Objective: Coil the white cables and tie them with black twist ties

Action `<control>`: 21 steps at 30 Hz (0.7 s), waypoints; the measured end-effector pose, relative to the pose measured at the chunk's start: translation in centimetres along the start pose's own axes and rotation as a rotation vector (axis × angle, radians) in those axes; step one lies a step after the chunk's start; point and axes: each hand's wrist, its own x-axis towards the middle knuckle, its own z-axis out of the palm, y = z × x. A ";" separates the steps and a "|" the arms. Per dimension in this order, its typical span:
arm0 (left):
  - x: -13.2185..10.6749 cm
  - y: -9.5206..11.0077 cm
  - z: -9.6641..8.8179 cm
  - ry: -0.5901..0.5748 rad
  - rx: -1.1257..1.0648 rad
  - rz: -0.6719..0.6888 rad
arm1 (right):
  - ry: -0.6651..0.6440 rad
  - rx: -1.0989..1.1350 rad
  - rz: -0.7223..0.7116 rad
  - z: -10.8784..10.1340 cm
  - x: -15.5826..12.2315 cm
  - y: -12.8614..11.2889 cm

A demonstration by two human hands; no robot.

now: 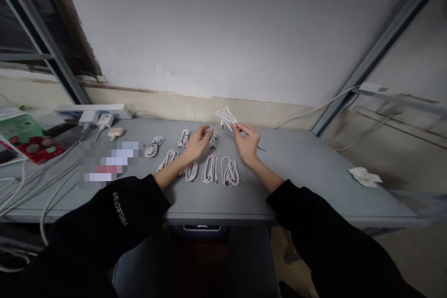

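Pinching: right hand (247, 143) grips the raised cable coil (228, 118).
Left hand (197, 144): fingers curled beside a tied coil (213, 141); cannot tell if grasping.
Coil feel: likely light, springy; take mid-bundle.

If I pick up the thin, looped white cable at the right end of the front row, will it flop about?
Probably: the thin, looped white cable bends in soft curves, so it may sag. Its loops lie partly spread, so they could shift. It's likely light, being so slender, and unlikely to roll, lying flat on the smooth grey desk.
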 end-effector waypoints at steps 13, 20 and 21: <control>-1.7 2.5 0.3 -0.110 -0.614 -0.184 | -0.287 0.279 -0.395 -0.1 -2.5 -3.7; -1.5 2.7 0.3 -0.046 -0.528 -0.126 | -0.138 0.171 -0.337 -0.9 -2.1 -3.8; -1.5 2.8 0.3 -0.048 -0.465 -0.099 | -0.130 0.189 -0.331 -0.9 -2.1 -3.7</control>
